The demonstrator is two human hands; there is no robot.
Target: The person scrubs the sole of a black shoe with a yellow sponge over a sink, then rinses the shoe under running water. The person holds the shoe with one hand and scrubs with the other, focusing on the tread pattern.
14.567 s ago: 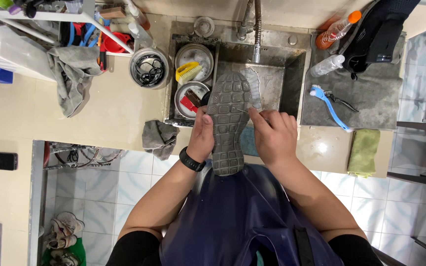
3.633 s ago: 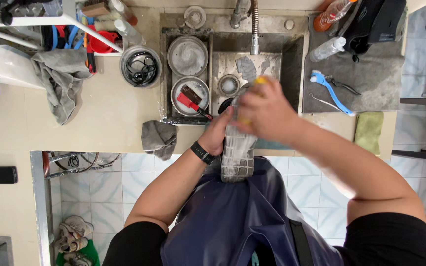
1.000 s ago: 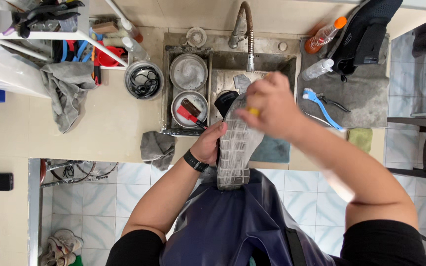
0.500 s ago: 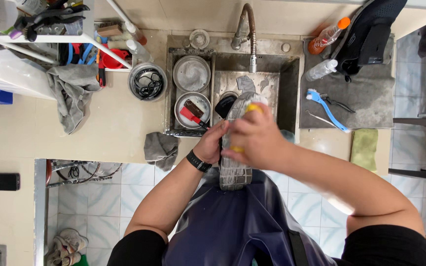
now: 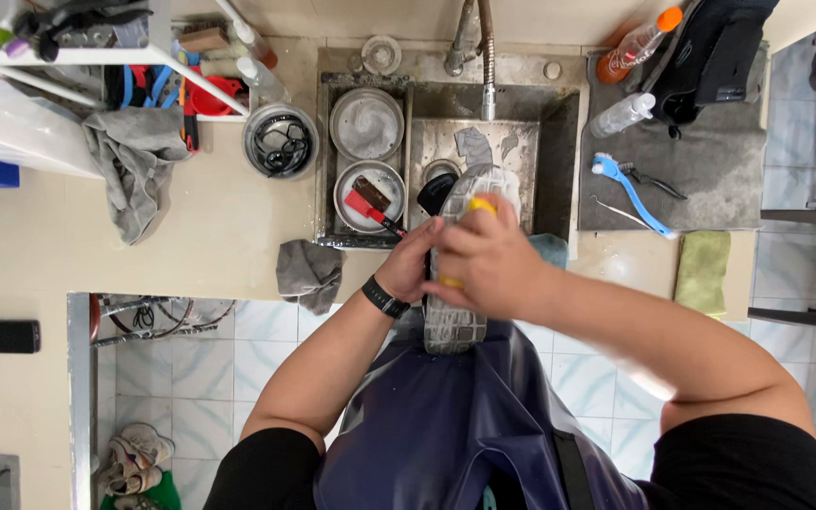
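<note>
Shoe point(image 5: 453, 321) held sole-up over the sink point(image 5: 559, 142), so dirt falls in. Left hand point(image 5: 410, 264) fingers wrap its side to steady it; right hand point(image 5: 484, 260) fingers close on a yellow brush point(image 5: 481, 204) pressed against the sole.

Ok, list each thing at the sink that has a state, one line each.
Shoe: sole up, soapy, held over the sink edge.
Left hand: gripping the shoe's side.
Right hand: pressing a yellow scrubber on the sole.
Tap: no water seen running.
Blue brush: lying unused on the grey mat.
</note>
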